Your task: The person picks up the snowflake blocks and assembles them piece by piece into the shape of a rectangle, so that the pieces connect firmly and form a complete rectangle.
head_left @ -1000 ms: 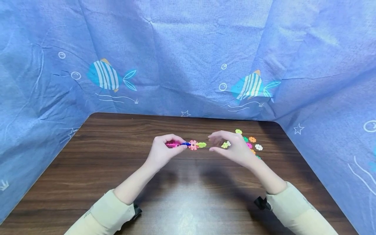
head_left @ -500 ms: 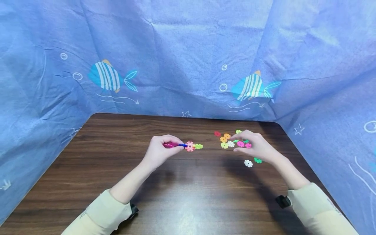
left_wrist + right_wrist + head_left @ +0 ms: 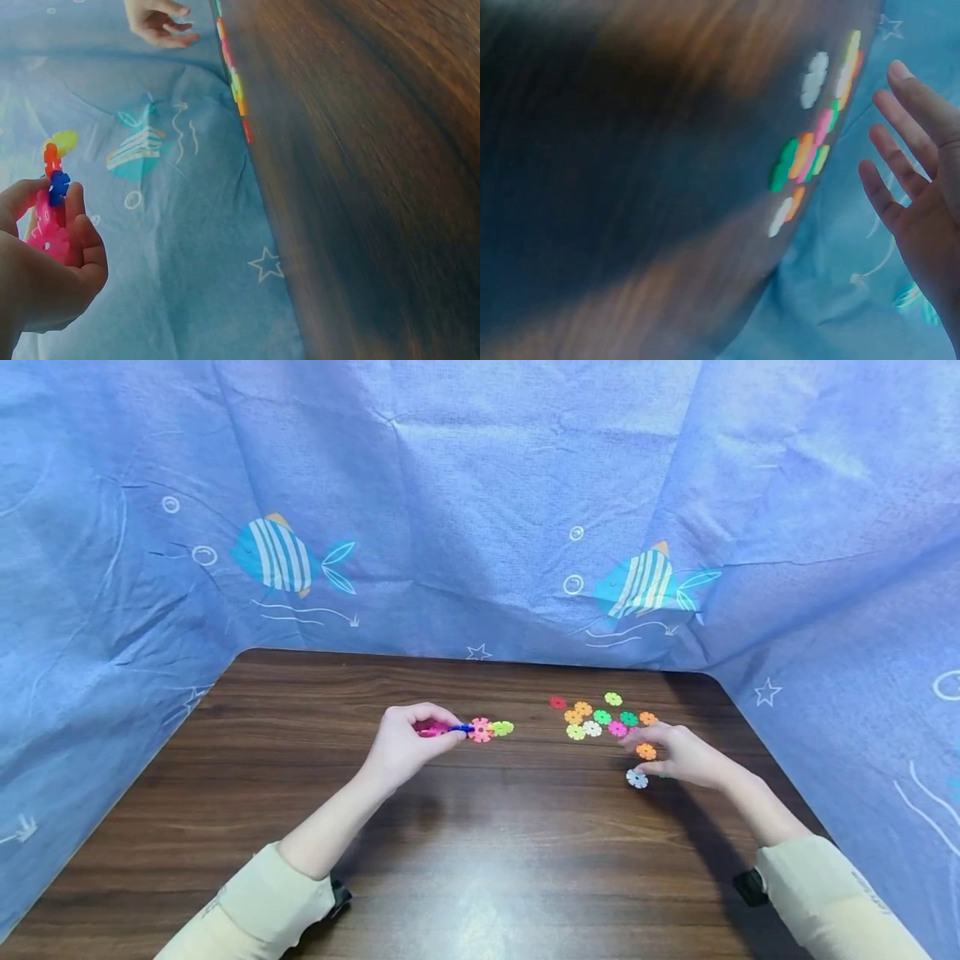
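My left hand (image 3: 399, 750) pinches a short chain of joined snowflake discs between thumb and fingers, raised above the table. Magenta pieces (image 3: 49, 238) sit partly behind the fingers, then come a blue disc (image 3: 58, 187), a coral-pink disc (image 3: 481, 730) and a yellow-green disc (image 3: 502, 727) at the free end. Over the loose discs on the right hovers my right hand (image 3: 686, 757), its fingers spread and holding nothing. Under its thumb is a white disc (image 3: 637, 779), with an orange disc (image 3: 646, 752) showing between thumb and fingers. Whether it touches either disc I cannot tell.
Several loose discs lie scattered on the brown wooden table (image 3: 480, 877): a red disc (image 3: 557, 702) at the left of the group, a yellow-green disc (image 3: 613, 699) at the back, a green disc (image 3: 602, 717). A blue fish-print curtain (image 3: 465, 527) stands behind the table.
My right hand has moved right, away from the chain and over the loose discs, uncovering those on the left of the group. The left hand keeps its hold, shifting slightly left.
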